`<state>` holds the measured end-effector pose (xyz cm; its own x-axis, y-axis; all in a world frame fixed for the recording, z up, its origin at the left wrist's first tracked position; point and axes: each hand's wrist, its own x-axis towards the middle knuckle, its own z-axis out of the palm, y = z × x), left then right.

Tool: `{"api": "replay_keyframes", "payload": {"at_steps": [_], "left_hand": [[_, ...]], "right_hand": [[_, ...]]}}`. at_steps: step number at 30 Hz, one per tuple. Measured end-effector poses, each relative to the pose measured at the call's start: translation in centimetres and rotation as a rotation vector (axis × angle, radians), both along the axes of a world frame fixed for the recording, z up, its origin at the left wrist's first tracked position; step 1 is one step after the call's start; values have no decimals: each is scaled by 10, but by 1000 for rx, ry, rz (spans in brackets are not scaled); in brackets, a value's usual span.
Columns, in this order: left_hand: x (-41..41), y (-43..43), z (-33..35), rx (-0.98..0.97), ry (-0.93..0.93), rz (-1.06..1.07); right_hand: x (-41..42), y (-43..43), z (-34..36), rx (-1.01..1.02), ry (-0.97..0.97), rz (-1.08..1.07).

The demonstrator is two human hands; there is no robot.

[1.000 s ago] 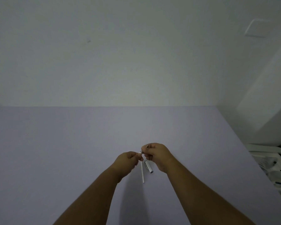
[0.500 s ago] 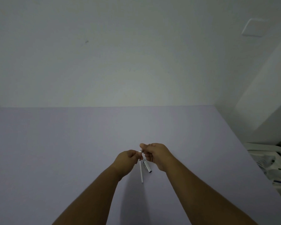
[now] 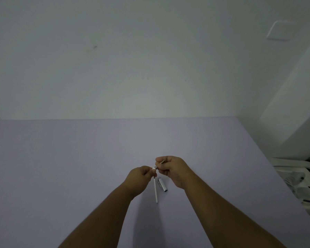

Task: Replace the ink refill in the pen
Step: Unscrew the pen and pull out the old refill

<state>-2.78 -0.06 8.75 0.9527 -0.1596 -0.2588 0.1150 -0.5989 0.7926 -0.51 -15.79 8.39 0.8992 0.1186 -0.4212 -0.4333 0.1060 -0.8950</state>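
Table: a pale lilac table (image 3: 79, 167) filled the lower half of the view and met a plain white wall (image 3: 132, 59) at its far edge.
Wall mark: a small dark speck (image 3: 95, 46) sat on the wall, upper left of centre.
Left hand: the left hand (image 3: 139, 178) was raised above the table near the middle of the view, its fingers curled together and pinched on the end of a small pen piece (image 3: 155, 168).
Pen piece: it was a short pale and dark part spanning the gap between the two hands; which part of the pen it was could not be told, as it was too small.
White refill: a thin white refill (image 3: 155, 190) lay on the table just below the left hand's fingertips, pointing toward the person, its top end dark.
Pen cap section: a short silvery pen section (image 3: 162, 184) with a dark end lay just beside the refill on its right, tilted slightly, apart from it.
Right hand: the right hand (image 3: 173, 170) was close against the left, fingers closed on the other end of the pen piece, with a thin dark tip (image 3: 162, 161) poking out between thumb and forefinger.
Wall plate: a white square plate (image 3: 279, 30) was fixed high on the right.
Right edge: white plastic clutter (image 3: 297, 178) sat beyond the table's right side, too blurred to make out.
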Motion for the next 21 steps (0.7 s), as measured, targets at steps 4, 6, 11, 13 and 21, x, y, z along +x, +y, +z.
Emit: {"api": "replay_keyframes", "payload": {"at_steps": [4, 6, 11, 13, 21], "left_hand": [[-1, 0, -2, 0, -5, -8], [-1, 0, -2, 4, -7, -15], [0, 2, -4, 11, -4, 1], [0, 2, -4, 4, -8, -1], [-2, 3, -2, -20, 0, 5]], "right_hand": [[-1, 2, -2, -73, 71, -34], [-1, 1, -3, -81, 57, -19], [-2, 2, 1, 0, 51, -25], [-1, 4, 0, -50, 91, -58], [-2, 5, 2, 4, 71, -63]]}}
